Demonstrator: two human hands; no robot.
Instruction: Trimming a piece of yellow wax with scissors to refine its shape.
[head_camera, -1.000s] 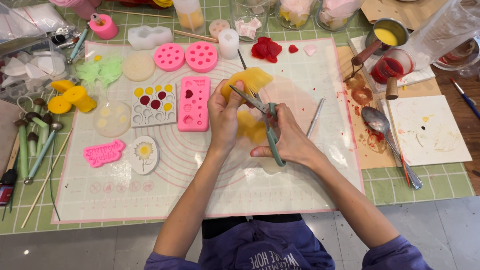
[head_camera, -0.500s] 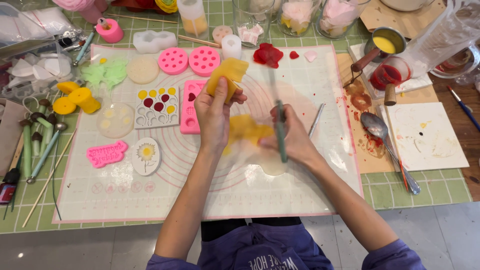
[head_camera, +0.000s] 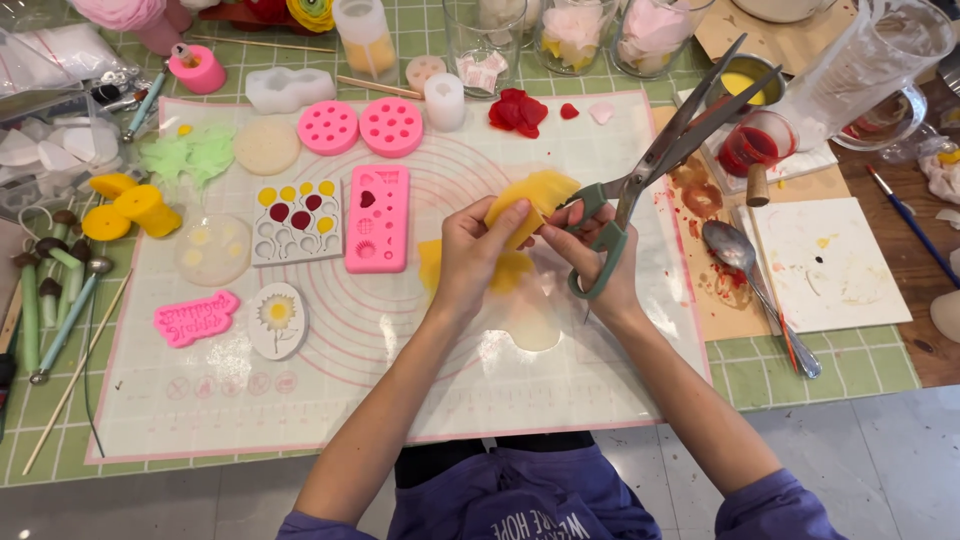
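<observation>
**Yellow piece and scissors over a crowded craft mat**

Translucent and pink-edged, the silicone work mat covers a green checked tablecloth, and its near half lies mostly bare. Above its middle the left hand pinches a soft yellow piece between thumb and fingers, lifted off the mat. Just beside it, the right hand grips green-handled scissors through the loops; the blades stand parted and point up and away to the right, over the mat's right edge. The right thumb touches the yellow piece. A second yellow scrap lies on the mat under the left wrist.

Left of the hands, close by, sits a pink rectangular mould, then a white mould with red and yellow fills. Two round pink moulds and red petals lie farther up. Right of the mat, a spoon rests on stained brown paper beside a white tile; a small cup of red liquid stands beneath the scissor blades.
</observation>
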